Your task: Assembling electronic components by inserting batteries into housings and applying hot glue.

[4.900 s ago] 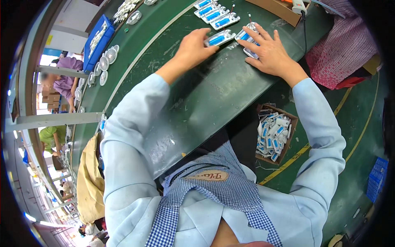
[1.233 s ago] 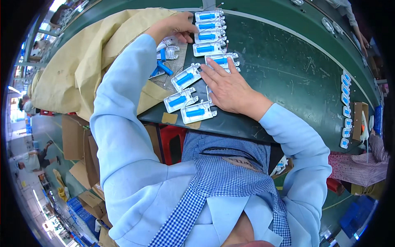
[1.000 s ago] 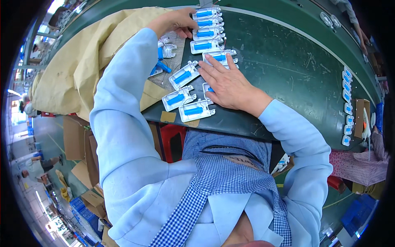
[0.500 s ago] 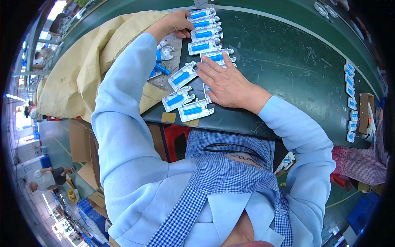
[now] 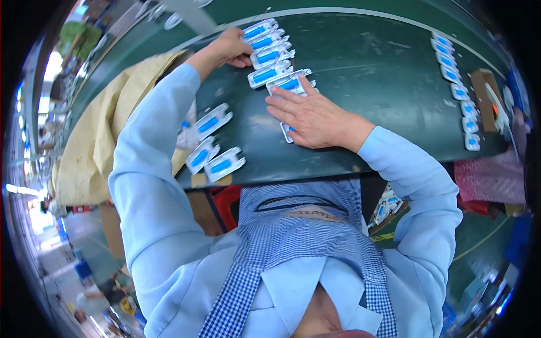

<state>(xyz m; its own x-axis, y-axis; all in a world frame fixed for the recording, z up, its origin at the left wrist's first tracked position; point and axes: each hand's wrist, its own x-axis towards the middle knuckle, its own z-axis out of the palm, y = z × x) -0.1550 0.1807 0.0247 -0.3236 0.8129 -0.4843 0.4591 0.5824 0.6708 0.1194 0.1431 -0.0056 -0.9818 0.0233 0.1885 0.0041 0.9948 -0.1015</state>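
Observation:
White plastic housings (image 5: pixel 269 55), each with a blue cylinder and thin wires, stand close together in a slanting column on the dark green table (image 5: pixel 360 101). At the column's left side is my left hand (image 5: pixel 231 48), its bent fingers apart and touching the ends of the upper housings. My right hand (image 5: pixel 318 115) lies open, fingers spread over the lowest housing (image 5: pixel 289 84) of the column. Another housing (image 5: pixel 288 133) peeks out from beneath that hand, mostly hidden. Three loose housings (image 5: pixel 208 125) lie apart near the front left edge.
Yellowish-brown sheeting (image 5: pixel 104 124) drapes over the table's left end. At the far right runs a second line of similar housings (image 5: pixel 459 92), beside an open cardboard box (image 5: pixel 486 93). A person in a pink patterned garment (image 5: pixel 490 180) is at the right.
The view has shifted. Both my hands and the column of housings have moved rightward along the table, leaving the loose housings farther behind at the left.

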